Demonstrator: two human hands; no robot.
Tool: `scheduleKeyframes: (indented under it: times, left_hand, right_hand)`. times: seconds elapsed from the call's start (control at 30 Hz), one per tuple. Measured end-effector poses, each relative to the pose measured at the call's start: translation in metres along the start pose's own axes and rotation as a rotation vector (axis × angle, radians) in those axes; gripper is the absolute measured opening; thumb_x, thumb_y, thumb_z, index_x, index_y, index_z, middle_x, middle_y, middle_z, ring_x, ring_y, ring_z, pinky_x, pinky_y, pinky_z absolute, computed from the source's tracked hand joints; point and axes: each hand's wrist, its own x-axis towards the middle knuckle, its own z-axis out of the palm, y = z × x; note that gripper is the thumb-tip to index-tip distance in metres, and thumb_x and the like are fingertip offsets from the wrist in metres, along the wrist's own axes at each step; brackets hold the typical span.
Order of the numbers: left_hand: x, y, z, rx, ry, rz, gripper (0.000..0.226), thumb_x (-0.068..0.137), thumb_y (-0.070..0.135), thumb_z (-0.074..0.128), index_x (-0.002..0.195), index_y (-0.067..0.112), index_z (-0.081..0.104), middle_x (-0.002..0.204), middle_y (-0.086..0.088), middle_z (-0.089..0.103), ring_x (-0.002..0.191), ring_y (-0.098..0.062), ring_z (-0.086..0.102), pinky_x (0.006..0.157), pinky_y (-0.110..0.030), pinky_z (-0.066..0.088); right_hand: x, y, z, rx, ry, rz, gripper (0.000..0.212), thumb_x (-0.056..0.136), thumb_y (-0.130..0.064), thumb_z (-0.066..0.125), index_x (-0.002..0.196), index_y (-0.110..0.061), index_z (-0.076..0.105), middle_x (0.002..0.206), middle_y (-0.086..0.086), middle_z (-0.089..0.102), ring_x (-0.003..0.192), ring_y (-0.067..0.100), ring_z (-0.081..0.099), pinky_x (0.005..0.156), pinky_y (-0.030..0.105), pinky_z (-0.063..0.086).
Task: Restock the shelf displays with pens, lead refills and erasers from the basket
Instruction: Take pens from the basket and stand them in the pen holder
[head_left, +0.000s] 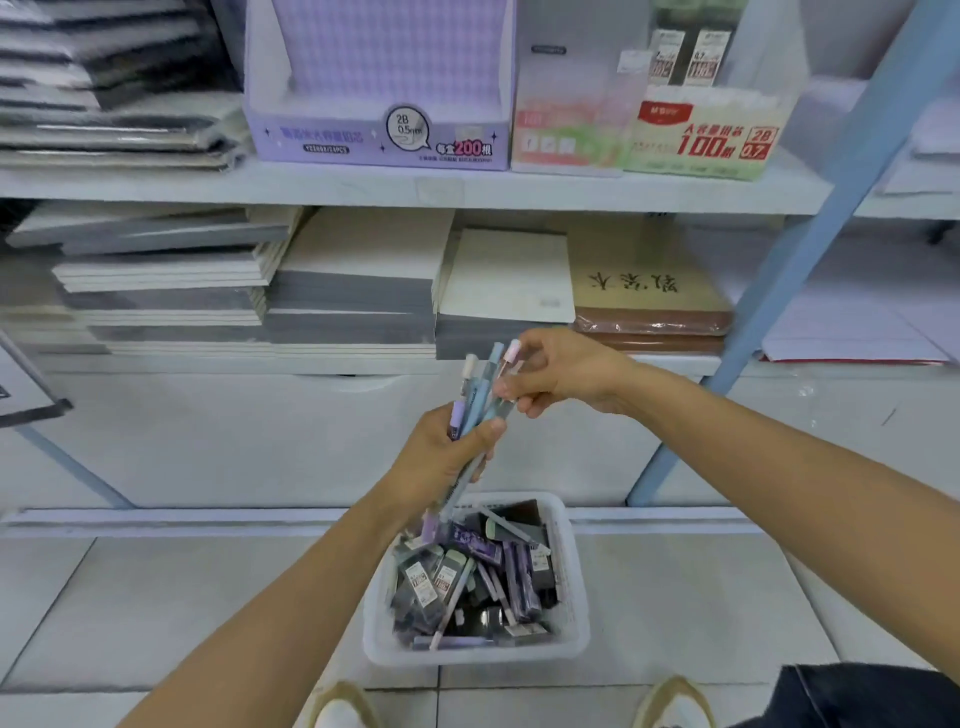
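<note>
My left hand (441, 457) grips a bundle of pastel pens (480, 395), blue, purple and pink, held upright above the basket. My right hand (558, 371) pinches the upper part of one pen in that bundle, near its pink cap. Below, a white plastic basket (574, 587) on the floor holds several lead refill packs, erasers and more pens. On the upper shelf stand a purple 2B 0.5 mm lead display box (374, 135), a pale pink display box (566, 135) and a green-and-red 2B 0.7 lead display box (706, 137).
Stacks of notebooks (249, 291) and a brown wrapped pad (649, 306) fill the lower shelf. A blue shelf upright (810, 249) slants at the right. Dark folders (104, 78) are piled at the upper left. My shoes (670, 701) stand on the tiled floor beside the basket.
</note>
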Motion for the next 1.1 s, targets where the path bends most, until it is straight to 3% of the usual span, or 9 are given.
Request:
scheduleKeyframes:
  times: [0.07, 0.17, 0.27, 0.4, 0.57, 0.73, 0.9, 1.1]
  left_hand:
    - [0.003, 0.027, 0.001, -0.054, 0.100, 0.064, 0.024, 0.095, 0.023, 0.060, 0.076, 0.009, 0.053, 0.057, 0.003, 0.056, 0.048, -0.011, 0.048, 0.049, -0.021, 0.044]
    - [0.007, 0.070, 0.001, -0.092, 0.174, 0.152, 0.025, 0.094, 0.029, 0.061, 0.077, 0.012, 0.059, 0.060, 0.000, 0.059, 0.049, -0.011, 0.051, 0.049, -0.021, 0.047]
    - [0.008, 0.106, 0.001, -0.092, 0.118, 0.178, 0.028, 0.087, 0.040, 0.064, 0.082, 0.013, 0.063, 0.065, -0.003, 0.066, 0.050, -0.013, 0.056, 0.050, -0.021, 0.049]
    - [0.006, 0.132, 0.003, -0.068, 0.058, 0.186, 0.023, 0.091, 0.036, 0.062, 0.088, 0.013, 0.065, 0.076, -0.004, 0.072, 0.052, -0.014, 0.059, 0.053, -0.022, 0.050]
    - [0.006, 0.149, 0.010, -0.075, 0.056, 0.208, 0.024, 0.090, 0.038, 0.063, 0.089, 0.015, 0.066, 0.077, -0.002, 0.071, 0.052, -0.014, 0.057, 0.053, -0.024, 0.050]
    - [0.010, 0.170, 0.013, -0.100, 0.083, 0.238, 0.022, 0.094, 0.034, 0.060, 0.098, 0.013, 0.066, 0.080, -0.006, 0.073, 0.057, -0.016, 0.064, 0.044, -0.021, 0.044]
    - [0.023, 0.197, 0.003, -0.111, 0.270, 0.314, 0.023, 0.093, 0.033, 0.062, 0.093, 0.011, 0.068, 0.079, -0.007, 0.071, 0.054, -0.010, 0.061, 0.041, -0.020, 0.039]
    - [0.049, 0.221, -0.010, -0.076, 0.335, 0.346, 0.020, 0.091, 0.036, 0.064, 0.091, 0.015, 0.066, 0.070, 0.002, 0.068, 0.070, -0.026, 0.054, 0.046, -0.026, 0.040]
  right_hand:
    - [-0.010, -0.021, -0.002, 0.142, 0.090, -0.123, 0.029, 0.080, -0.012, 0.076, 0.103, -0.005, 0.061, 0.070, 0.006, 0.070, 0.062, 0.013, 0.066, 0.063, 0.022, 0.055]
    - [-0.026, -0.050, -0.009, 0.296, 0.137, -0.281, 0.013, 0.083, -0.008, 0.071, 0.096, -0.008, 0.070, 0.074, 0.005, 0.071, 0.068, 0.011, 0.066, 0.067, 0.021, 0.056]
    - [-0.042, -0.074, -0.022, 0.244, 0.238, -0.340, 0.007, 0.084, -0.008, 0.070, 0.091, -0.009, 0.072, 0.071, 0.001, 0.070, 0.066, 0.009, 0.064, 0.066, 0.019, 0.055]
    - [-0.058, -0.098, -0.035, 0.275, 0.399, -0.393, 0.007, 0.086, -0.012, 0.069, 0.086, -0.005, 0.066, 0.072, 0.003, 0.068, 0.064, 0.012, 0.062, 0.059, 0.017, 0.053]
    - [-0.071, -0.115, -0.039, 0.387, 0.290, -0.470, 0.015, 0.092, -0.012, 0.061, 0.100, 0.000, 0.064, 0.091, 0.013, 0.068, 0.076, 0.016, 0.066, 0.066, 0.020, 0.056]
    - [-0.080, -0.127, -0.058, 0.339, 0.340, -0.577, 0.018, 0.090, -0.012, 0.063, 0.101, 0.001, 0.068, 0.093, 0.012, 0.071, 0.079, 0.016, 0.067, 0.068, 0.020, 0.056]
    - [-0.076, -0.163, -0.098, 0.266, 0.505, -0.673, 0.013, 0.093, -0.017, 0.062, 0.096, -0.009, 0.072, 0.089, 0.005, 0.070, 0.078, 0.013, 0.066, 0.069, 0.021, 0.055]
    - [-0.050, -0.168, -0.105, -0.128, 0.501, -0.514, 0.021, 0.097, -0.016, 0.054, 0.111, -0.005, 0.066, 0.098, 0.016, 0.067, 0.081, 0.019, 0.069, 0.074, 0.022, 0.058]
